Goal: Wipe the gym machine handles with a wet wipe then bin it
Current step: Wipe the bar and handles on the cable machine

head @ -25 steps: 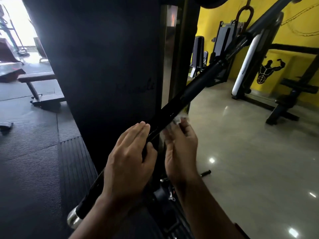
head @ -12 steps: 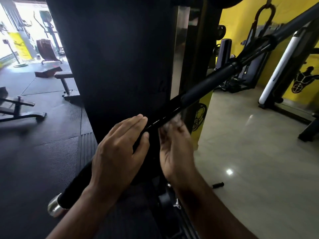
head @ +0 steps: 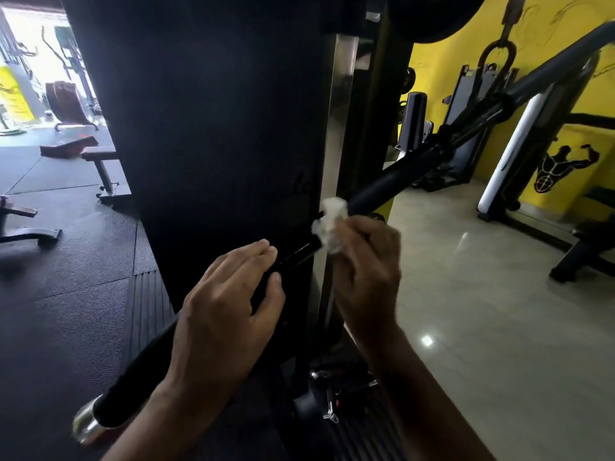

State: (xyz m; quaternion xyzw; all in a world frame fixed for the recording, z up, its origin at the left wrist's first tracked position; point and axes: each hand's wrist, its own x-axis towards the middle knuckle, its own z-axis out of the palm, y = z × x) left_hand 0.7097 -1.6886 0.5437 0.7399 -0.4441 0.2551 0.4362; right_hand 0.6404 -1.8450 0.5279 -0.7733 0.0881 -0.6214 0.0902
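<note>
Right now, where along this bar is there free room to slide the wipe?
Free: the upper grip from the wet wipe to the collar; the lower grip between left hand and chrome end cap. Crowded: the bar's middle, a short gap before the right hand.

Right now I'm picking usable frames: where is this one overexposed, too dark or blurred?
Head view: doorway far left blown out; tall black machine panel nearly featureless shadow; right hand holding crumpled white wet wipe motion-blurred; glossy beige floor shows glare spots.
</note>
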